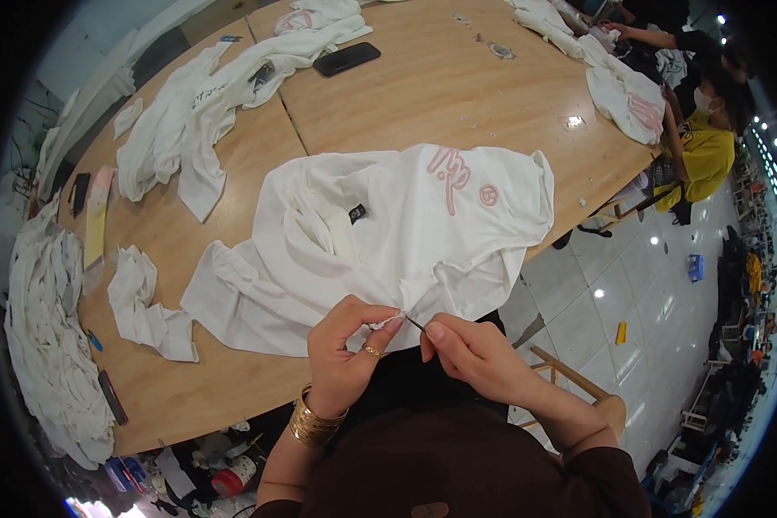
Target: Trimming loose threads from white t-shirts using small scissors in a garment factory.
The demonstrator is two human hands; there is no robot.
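Note:
A white garment with pink lettering and a small black label lies spread over the near edge of the wooden table. My left hand pinches a gathered bit of its cloth between thumb and fingertips. A thin dark pointed tool is gripped in my right hand, and its tip meets the pinched cloth. The exact kind of tool is too small to make out. Both hands are close together at the garment's lower edge, in front of my body.
White garments lie at the table's far left, beside a black phone. A pile of white cloth stands at the left rim. Near a wooden stool, tiled floor shows. At far right, a person in yellow sits by another garment.

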